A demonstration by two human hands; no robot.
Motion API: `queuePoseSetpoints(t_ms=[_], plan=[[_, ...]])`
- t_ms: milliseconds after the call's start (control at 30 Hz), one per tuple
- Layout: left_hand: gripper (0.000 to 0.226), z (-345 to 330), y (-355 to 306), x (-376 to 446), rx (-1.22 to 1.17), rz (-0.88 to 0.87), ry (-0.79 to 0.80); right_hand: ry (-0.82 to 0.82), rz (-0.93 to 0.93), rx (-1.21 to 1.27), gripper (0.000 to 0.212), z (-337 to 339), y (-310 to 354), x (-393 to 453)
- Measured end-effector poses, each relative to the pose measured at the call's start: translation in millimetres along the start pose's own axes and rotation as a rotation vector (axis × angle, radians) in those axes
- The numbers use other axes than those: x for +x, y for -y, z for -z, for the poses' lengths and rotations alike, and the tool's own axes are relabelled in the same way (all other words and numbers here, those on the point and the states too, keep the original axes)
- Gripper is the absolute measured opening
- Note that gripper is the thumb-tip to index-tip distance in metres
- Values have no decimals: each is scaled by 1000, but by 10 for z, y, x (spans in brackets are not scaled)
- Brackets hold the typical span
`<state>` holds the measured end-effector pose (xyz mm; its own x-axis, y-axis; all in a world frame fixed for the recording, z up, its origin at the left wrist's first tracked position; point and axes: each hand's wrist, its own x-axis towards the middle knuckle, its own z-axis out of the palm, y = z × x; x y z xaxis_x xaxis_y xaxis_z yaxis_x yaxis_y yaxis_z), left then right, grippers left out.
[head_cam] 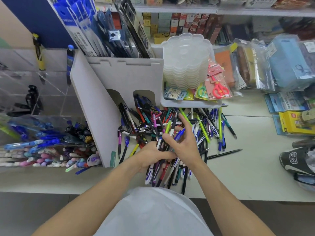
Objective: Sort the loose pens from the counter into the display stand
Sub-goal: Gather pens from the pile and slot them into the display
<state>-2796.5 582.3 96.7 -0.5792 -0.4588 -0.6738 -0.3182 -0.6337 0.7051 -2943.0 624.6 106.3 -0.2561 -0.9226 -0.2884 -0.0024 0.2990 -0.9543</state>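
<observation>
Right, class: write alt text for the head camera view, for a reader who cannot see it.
A person's left hand grips a bundle of pens while the right hand adds a blue pen, above a loose pile of pens on a shop counter. A grey display stand stands left.

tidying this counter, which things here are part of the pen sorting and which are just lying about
Part of the job:
loose pens
bundle of pens, in the left hand grip
right hand
display stand

Just lying about:
stacked clear lids
red scissors
yellow box
</observation>
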Motion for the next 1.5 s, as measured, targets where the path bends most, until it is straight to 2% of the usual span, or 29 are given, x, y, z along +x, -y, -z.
queuePoseSetpoints(t_ms=[67, 133, 200, 333, 467, 600, 667, 833, 967, 1100, 1200, 1267, 1333, 1500], plan=[[26, 14, -96, -11, -29, 33, 50, -30, 20, -17, 88, 27, -5, 63], [30, 0, -98, -42, -64, 55, 108, -20, 15, -43, 85, 65, -36, 99], [30, -18, -18, -83, -114, 68, 150, 3, -6, -87, 72, 72, -66, 87], [38, -23, 221, -164, -151, 77, 177, 26, -130, 29, 50, -58, -148, -16], [53, -22, 361, -256, -183, 104, 108, -49, -203, 225, 57, -219, -250, -121], [47, -42, 374, -328, -172, 76, 95, -9, -142, 189, 60, -212, -183, -154], [40, -60, 330, -347, -167, 62, 77, 17, -122, 181, 52, -201, -110, -124], [36, -88, 303, -384, -229, 47, 61, -23, -169, 169, 9, -292, -82, -60], [33, -85, 334, -341, -135, 70, -86, -97, -215, 215, 19, -321, -81, -103], [60, -54, 375, -355, -42, 113, -120, -99, -199, 158, 22, -297, -81, -159], [50, -73, 364, -384, -80, 83, -80, -58, -146, 83, 54, -257, -75, -197], [43, -94, 331, -405, -79, 52, -79, -14, -111, 88, 65, -238, -71, -211], [39, -110, 313, -410, -88, 25, -85, 16, -91, 54, 61, -226, -62, -198], [26, -119, 291, -464, -170, -14, -97, -2, -91, 36, 24, -268, 6, -254]])
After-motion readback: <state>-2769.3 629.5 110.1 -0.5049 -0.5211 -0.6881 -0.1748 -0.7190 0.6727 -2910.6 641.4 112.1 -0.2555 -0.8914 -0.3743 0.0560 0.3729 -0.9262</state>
